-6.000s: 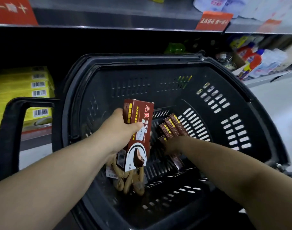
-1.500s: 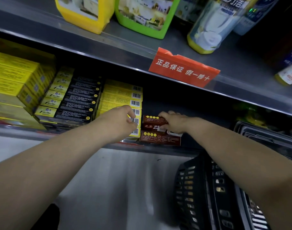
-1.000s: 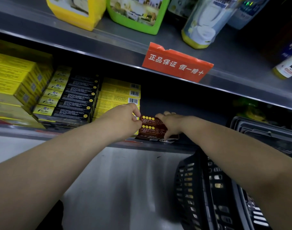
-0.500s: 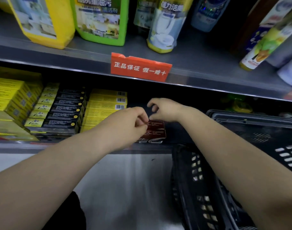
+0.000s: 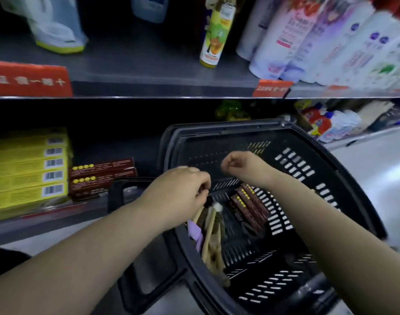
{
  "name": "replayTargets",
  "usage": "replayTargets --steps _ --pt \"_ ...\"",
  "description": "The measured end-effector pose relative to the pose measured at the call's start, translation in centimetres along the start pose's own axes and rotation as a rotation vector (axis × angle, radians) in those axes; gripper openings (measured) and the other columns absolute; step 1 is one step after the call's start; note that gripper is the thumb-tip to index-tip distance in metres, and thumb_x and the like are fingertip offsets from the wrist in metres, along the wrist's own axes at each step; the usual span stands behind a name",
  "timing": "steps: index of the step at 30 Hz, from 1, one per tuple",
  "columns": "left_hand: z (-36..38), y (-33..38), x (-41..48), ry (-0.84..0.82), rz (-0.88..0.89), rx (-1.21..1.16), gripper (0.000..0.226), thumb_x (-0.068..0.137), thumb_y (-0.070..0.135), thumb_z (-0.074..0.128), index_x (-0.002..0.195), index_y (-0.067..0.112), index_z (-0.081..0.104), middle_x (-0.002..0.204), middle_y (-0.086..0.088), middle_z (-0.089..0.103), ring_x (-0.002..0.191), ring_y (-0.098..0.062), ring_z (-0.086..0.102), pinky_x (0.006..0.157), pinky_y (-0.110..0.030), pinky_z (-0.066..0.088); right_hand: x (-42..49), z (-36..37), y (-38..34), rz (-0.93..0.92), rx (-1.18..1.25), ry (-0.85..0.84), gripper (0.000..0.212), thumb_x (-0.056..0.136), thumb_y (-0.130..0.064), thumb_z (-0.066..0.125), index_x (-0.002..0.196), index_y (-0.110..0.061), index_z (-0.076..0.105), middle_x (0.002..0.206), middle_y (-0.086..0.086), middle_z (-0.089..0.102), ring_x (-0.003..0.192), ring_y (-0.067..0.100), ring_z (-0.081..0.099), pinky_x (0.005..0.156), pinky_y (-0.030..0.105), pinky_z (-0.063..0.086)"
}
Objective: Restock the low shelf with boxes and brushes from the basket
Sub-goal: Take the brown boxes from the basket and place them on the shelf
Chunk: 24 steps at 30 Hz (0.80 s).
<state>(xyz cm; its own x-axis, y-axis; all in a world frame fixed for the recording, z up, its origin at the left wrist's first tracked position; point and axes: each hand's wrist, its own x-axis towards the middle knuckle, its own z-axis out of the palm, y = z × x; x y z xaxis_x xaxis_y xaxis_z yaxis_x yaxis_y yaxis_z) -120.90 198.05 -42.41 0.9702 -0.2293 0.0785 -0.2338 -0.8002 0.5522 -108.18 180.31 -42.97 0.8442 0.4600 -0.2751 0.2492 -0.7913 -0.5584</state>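
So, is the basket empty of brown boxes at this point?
No, several brown boxes lie on the floor of the black basket, beside the wooden-handled brushes.

Left hand point(image 5: 180, 196) loosely curled, right hand point(image 5: 242, 165) fisted, both forearms outstretched

Both hands, left hand point(image 5: 180, 196) and right hand point(image 5: 240, 165), hover curled over the black basket point(image 5: 331, 178) holding brushes point(image 5: 211, 235)

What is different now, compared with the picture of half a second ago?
Both hands left the brown boxes on the low shelf and moved right, over the basket. The left hand now reaches toward the brushes; the right hand hovers empty. The yellow boxes stayed.
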Motion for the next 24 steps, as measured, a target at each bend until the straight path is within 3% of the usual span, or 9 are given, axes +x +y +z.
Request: replayTargets --steps 3,5,7,9,11,13,16,20,24 --pt "1.0 0.7 1.7 -0.028 0.020 0.005 0.019 0.096 0.032 0.044 0.107 0.026 0.058 0.103 0.010 0.059 0.102 -0.012 0.050 0.083 -0.030 0.044 0.9 0.9 6.4 0.214 -0.229 -0.112 0.005 0.087 -0.015 0.059 0.086 -0.013 0.064 0.085 0.004 0.065 0.073 0.015 0.056 0.066 0.024 0.044" --pt "1.2 0.7 2.6 -0.056 0.004 -0.028 0.018 0.095 0.032 0.046 0.107 0.027 0.057 0.103 0.011 0.058 0.098 -0.011 0.052 0.081 -0.031 0.046 1.6 2.3 10.0 0.336 -0.393 -0.222 0.023 0.090 -0.019 0.054 0.104 -0.004 0.065 0.109 0.014 0.065 0.096 0.024 0.059 0.081 0.029 0.044" --pt "1.4 0.2 3.5 -0.108 0.005 -0.030 0.018 0.094 0.034 0.046 0.107 0.029 0.056 0.103 0.012 0.058 0.094 -0.010 0.055 0.080 -0.033 0.049 2.0 3.8 12.9 0.449 -0.474 -0.308 0.037 0.095 -0.021 0.043 0.126 -0.002 0.055 0.131 0.015 0.054 0.119 0.027 0.051 0.094 0.029 0.037" --pt "1.6 -0.4 4.2 -0.170 0.019 0.000 0.018 0.093 0.036 0.045 0.108 0.031 0.054 0.103 0.013 0.058 0.093 -0.010 0.055 0.079 -0.034 0.049 2.5 5.4 15.8 0.538 -0.498 -0.325 0.042 0.097 -0.020 0.040 0.134 -0.003 0.045 0.139 0.014 0.047 0.127 0.027 0.044 0.099 0.029 0.034" --pt "1.8 -0.7 4.8 -0.217 0.042 0.063 0.020 0.093 0.039 0.042 0.110 0.032 0.052 0.105 0.013 0.057 0.093 -0.011 0.055 0.078 -0.033 0.049 2.6 7.4 18.1 0.694 -0.414 -0.291 0.048 0.093 -0.021 0.049 0.137 -0.004 0.039 0.140 0.015 0.044 0.126 0.030 0.045 0.100 0.034 0.039" --pt "2.0 -0.9 5.2 -0.238 0.082 0.138 0.022 0.094 0.042 0.038 0.110 0.033 0.049 0.104 0.013 0.056 0.094 -0.011 0.056 0.073 -0.030 0.045 2.7 9.8 19.7 0.807 -0.322 -0.222 0.058 0.092 -0.016 0.049 0.144 -0.006 0.025 0.149 0.018 0.029 0.133 0.033 0.036 0.108 0.040 0.034" --pt "2.3 -0.9 5.5 -0.259 0.123 0.212 0.018 0.094 0.045 0.034 0.104 0.033 0.044 0.094 0.014 0.049 0.093 -0.010 0.054 0.067 -0.026 0.036 3.0 12.0 20.6 0.816 -0.313 -0.099 0.061 0.095 -0.008 0.035 0.149 -0.011 0.007 0.154 0.016 0.018 0.137 0.034 0.027 0.108 0.045 0.031" --pt "2.2 -0.8 5.9 -0.274 0.069 0.233 0.014 0.095 0.045 0.034 0.100 0.035 0.042 0.091 0.014 0.044 0.081 -0.007 0.043 0.068 -0.026 0.035 2.9 12.2 21.3 0.823 -0.320 0.067 0.053 0.094 -0.006 0.029 0.146 -0.016 0.021 0.150 0.015 0.023 0.135 0.033 0.027 0.105 0.045 0.035" --pt "2.2 -0.5 5.6 -0.262 0.047 0.255 0.012 0.096 0.042 0.034 0.096 0.032 0.040 0.088 0.013 0.043 0.081 -0.009 0.046 0.068 -0.027 0.037 2.3 12.3 21.5 0.789 -0.358 0.053 0.051 0.092 -0.003 0.035 0.141 -0.015 0.027 0.147 0.013 0.026 0.132 0.035 0.030 0.101 0.045 0.037"
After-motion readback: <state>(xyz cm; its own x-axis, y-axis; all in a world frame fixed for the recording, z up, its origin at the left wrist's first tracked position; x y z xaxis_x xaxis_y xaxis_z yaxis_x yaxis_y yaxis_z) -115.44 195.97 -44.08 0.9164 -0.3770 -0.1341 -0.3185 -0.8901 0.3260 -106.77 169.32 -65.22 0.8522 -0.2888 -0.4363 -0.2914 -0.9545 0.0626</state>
